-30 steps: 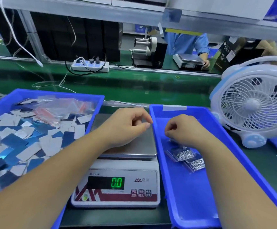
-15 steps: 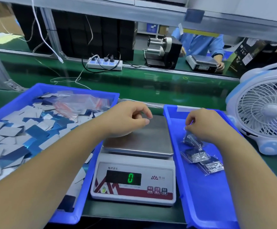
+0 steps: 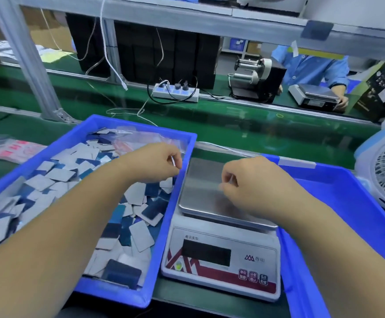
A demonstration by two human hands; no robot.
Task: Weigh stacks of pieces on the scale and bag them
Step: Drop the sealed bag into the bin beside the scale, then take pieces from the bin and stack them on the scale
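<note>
Left hand (image 3: 157,164): fingers curled over the left bin (image 3: 173,216) of loose pieces (image 3: 58,175), grip contents unclear. Right hand (image 3: 251,182): curled above the bare scale (image 3: 221,244) pan, apparently empty. Risk: dark display may misread a careless stack; loose pieces could slide off.

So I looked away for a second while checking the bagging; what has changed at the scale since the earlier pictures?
The left hand moved left off the scale to over the tray of pieces. The right hand left the right tray, where it had been at the bagged stacks, and is now over the scale's pan. The readout, lit earlier, looks dark. The pan stays bare and both hands stay curled.
</note>
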